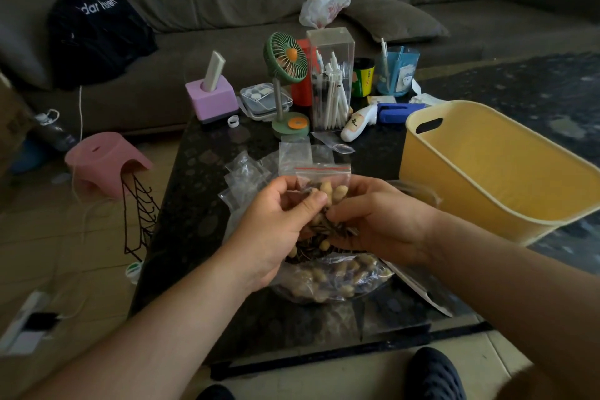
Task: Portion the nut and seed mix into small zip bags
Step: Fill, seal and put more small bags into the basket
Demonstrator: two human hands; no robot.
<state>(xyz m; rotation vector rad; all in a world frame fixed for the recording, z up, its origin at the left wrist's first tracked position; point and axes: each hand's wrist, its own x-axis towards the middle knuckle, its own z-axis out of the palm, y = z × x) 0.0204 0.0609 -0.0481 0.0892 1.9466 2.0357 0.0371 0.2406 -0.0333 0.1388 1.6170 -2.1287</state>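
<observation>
A small clear zip bag (pixel 323 175) with a red seal strip is held upright above the table, and peanuts show at its mouth. My left hand (pixel 276 230) grips the bag's left side with curled fingers. My right hand (pixel 373 221) holds a handful of peanuts and striped sunflower seeds (pixel 337 227) against the bag's opening. Below both hands lies a large clear bag of nut and seed mix (pixel 334 279) on the dark table (pixel 194 204). Several empty small zip bags (pixel 246 172) lie just behind it.
A yellow plastic basket (pixel 487 169) stands at the right. At the back of the table are a green desk fan (pixel 285 62), a clear pen box (pixel 331 81), a purple block (pixel 212 101) and a blue cup (pixel 397 70). A pink stool (pixel 107 162) sits on the floor left.
</observation>
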